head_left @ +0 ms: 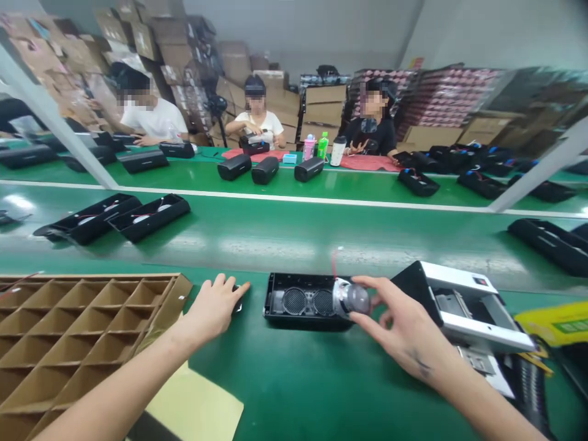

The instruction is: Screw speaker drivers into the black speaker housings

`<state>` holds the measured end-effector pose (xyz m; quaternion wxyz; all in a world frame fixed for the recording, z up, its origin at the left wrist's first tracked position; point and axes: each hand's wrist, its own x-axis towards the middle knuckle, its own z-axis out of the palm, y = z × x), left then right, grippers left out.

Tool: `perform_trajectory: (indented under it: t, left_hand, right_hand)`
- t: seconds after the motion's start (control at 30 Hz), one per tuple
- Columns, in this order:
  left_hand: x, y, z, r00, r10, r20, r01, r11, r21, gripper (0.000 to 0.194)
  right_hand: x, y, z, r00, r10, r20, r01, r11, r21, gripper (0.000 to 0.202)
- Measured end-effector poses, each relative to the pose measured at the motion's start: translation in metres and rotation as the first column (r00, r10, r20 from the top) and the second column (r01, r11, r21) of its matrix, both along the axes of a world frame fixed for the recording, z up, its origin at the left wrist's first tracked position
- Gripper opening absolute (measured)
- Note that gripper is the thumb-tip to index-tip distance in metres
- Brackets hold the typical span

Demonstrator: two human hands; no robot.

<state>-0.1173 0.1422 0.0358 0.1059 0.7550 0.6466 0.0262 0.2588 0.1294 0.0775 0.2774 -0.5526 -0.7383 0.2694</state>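
In front of me on the green bench lies an open black speaker housing (303, 324), with two round mesh grilles showing inside. My right hand (395, 312) holds a speaker driver (356, 299) between thumb and fingers, over the housing's right end. A thin red wire (334, 263) with a white plug runs up from the driver. To the left of the housing, my left hand (218, 303) has its fingers curled down around a small black part (237, 298). Most of that part is hidden under the fingers, so its kind is unclear.
A cardboard divider box (92, 324) stands left, beside yellow paper (197, 401). At right sits a white-and-black machine (473, 300) near a yellow packet (558, 327). Beyond, a belt (257, 229) carries speaker housings (151, 217). Several co-workers (260, 122) sit across.
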Motion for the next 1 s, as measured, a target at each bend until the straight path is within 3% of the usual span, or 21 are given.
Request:
perform_trajectory:
  t: [0.07,0.17,0.23,0.27,0.3,0.33,0.37,0.43,0.47,0.5,0.57,0.7,0.8,0.9,1.0]
  left_hand:
    - [-0.007,0.000,0.001,0.998,-0.005,0.067,0.002,0.999,0.034,0.058]
    - [-0.025,-0.005,0.009,0.976,0.027,0.216,-0.050,0.994,0.100,0.044]
    - [-0.033,-0.012,0.017,0.925,0.095,0.369,-0.153,0.979,0.133,0.052]
    - [-0.033,-0.017,0.021,0.859,0.141,0.492,-0.223,0.968,0.114,0.062]
    - [-0.030,-0.022,0.024,0.745,0.188,0.640,-0.294,0.954,0.062,0.072]
    - [-0.023,-0.027,0.026,0.569,0.235,0.789,-0.347,0.938,-0.029,0.079]
    - [-0.013,-0.032,0.027,0.346,0.274,0.897,-0.353,0.924,-0.146,0.079]
    - [0.013,-0.038,0.025,-0.100,0.327,0.940,-0.257,0.904,-0.342,0.067]
    - [0.026,-0.038,0.023,-0.256,0.348,0.902,-0.182,0.899,-0.398,0.059]
    - [0.038,-0.035,0.021,-0.378,0.359,0.853,-0.125,0.894,-0.431,0.053]
    - [0.055,-0.024,0.015,-0.536,0.345,0.771,-0.094,0.883,-0.460,0.046]
    - [0.066,0.012,0.002,-0.670,0.169,0.723,-0.245,0.869,-0.431,0.028]
    - [0.071,0.025,-0.008,-0.720,0.153,0.677,-0.268,0.838,-0.475,0.033]
    - [0.078,0.009,-0.015,-0.741,0.215,0.637,-0.228,0.811,-0.539,0.034]
    - [0.078,-0.029,-0.020,-0.745,0.250,0.618,-0.215,0.787,-0.578,0.029]
  right_hand:
    - [-0.006,0.016,-0.001,0.988,0.098,0.118,-0.110,0.988,0.106,0.040]
    - [-0.020,0.028,-0.009,0.979,0.163,0.126,-0.179,0.975,0.130,0.040]
    - [-0.029,0.031,-0.019,0.984,0.161,0.079,-0.171,0.975,0.141,0.040]
    - [-0.032,0.031,-0.025,0.987,0.156,0.046,-0.162,0.975,0.151,0.039]
    - [-0.035,0.030,-0.032,0.989,0.150,0.003,-0.149,0.975,0.163,0.037]
    - [-0.038,0.029,-0.039,0.989,0.139,-0.047,-0.129,0.976,0.177,0.036]
    - [-0.039,0.027,-0.047,0.987,0.120,-0.105,-0.098,0.976,0.194,0.035]
    - [-0.040,0.023,-0.062,0.971,0.043,-0.236,0.010,0.975,0.221,0.036]
    - [-0.039,0.022,-0.069,0.952,-0.013,-0.306,0.085,0.970,0.226,0.038]
    - [-0.038,0.021,-0.074,0.924,-0.072,-0.375,0.165,0.961,0.221,0.041]
    - [-0.034,0.024,-0.081,0.848,-0.172,-0.501,0.297,0.938,0.180,0.046]
    - [-0.029,0.041,-0.086,0.692,-0.263,-0.672,0.381,0.924,0.032,0.053]
    - [-0.032,0.047,-0.085,0.608,-0.302,-0.734,0.366,0.927,-0.078,0.057]
    - [-0.037,0.033,-0.082,0.558,-0.331,-0.761,0.342,0.927,-0.152,0.063]
    - [-0.041,-0.001,-0.078,0.538,-0.360,-0.762,0.306,0.926,-0.221,0.064]
